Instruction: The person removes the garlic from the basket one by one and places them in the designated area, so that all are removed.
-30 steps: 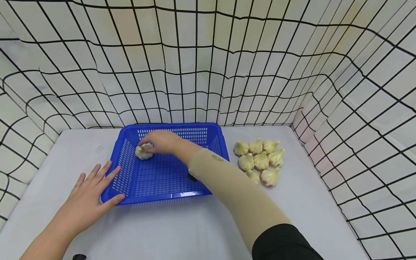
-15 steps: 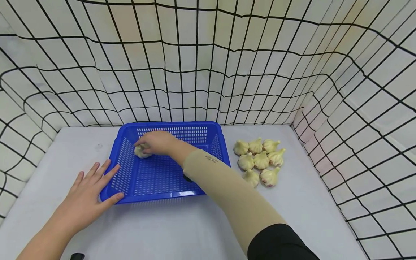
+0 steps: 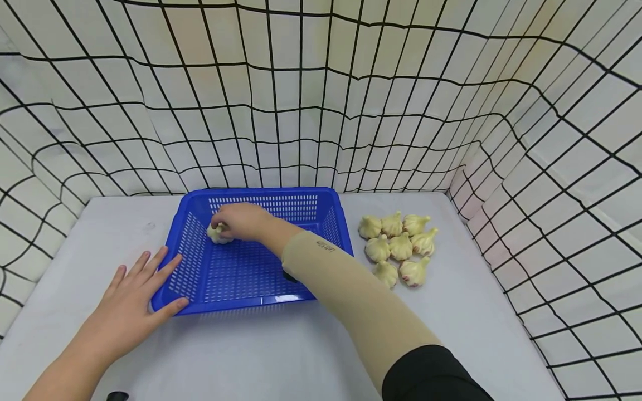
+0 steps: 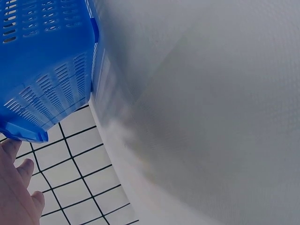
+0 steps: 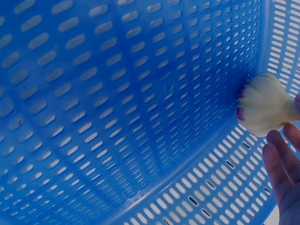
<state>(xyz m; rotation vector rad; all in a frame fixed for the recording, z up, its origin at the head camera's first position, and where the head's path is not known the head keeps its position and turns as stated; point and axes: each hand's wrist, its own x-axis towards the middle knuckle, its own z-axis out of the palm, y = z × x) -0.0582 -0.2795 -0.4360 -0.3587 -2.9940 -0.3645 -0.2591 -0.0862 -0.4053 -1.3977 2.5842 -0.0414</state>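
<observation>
A blue plastic basket (image 3: 225,308) with slotted walls stands on the white table. Inside its far left part is a garlic bulb (image 3: 217,236), pale with a purplish root end. My right hand (image 3: 244,219) reaches into the basket and pinches this garlic bulb (image 5: 263,105) by its neck, as the right wrist view shows. Spread fingers of my left hand (image 3: 131,301) touch the basket's left rim, with the thumb at the front left corner. In the left wrist view only part of that left hand (image 4: 18,187) shows, beside the basket (image 4: 47,56).
Several more garlic bulbs (image 3: 400,246) lie in a cluster on the table (image 3: 481,312), right of the basket. Black netting (image 3: 301,108) over white sheeting encloses the back and sides. A small black object (image 3: 117,396) sits at the front left edge.
My right hand has shifted slightly left and down with the garlic bulb, and its index finger is now more bent. My left hand stays at the basket's left rim.
</observation>
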